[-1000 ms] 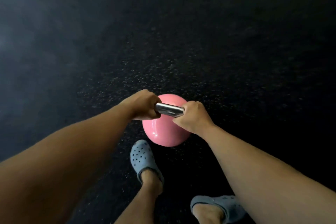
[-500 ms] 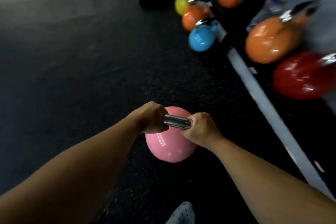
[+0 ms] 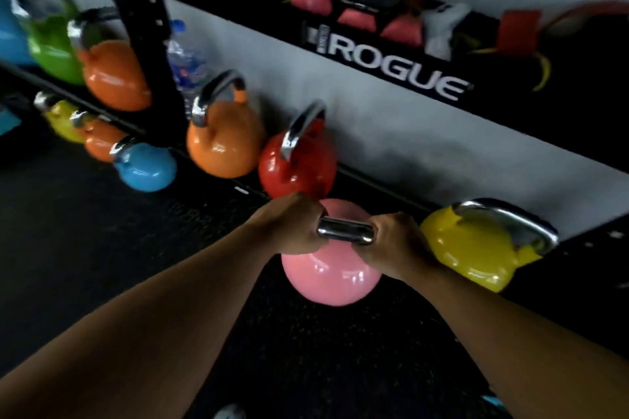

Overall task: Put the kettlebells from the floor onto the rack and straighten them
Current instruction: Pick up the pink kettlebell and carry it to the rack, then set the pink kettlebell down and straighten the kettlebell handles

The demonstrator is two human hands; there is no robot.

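Glossy pink round kettlebell [image 3: 332, 277] with chrome steel handle [image 3: 345, 231]: held above the black rubber floor [image 3: 85, 248], just in front of the black steel rack [image 3: 391, 61]. Left hand [image 3: 292, 226] and right hand [image 3: 391, 241] both clenched around the handle's ends. Neighbours: red kettlebell [image 3: 296, 163] behind-left, yellow kettlebell [image 3: 473, 248] right.

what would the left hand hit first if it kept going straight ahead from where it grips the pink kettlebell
Probably the red kettlebell: it sits just beyond the left hand on the pink kettlebell handle, though depth between them is unclear.
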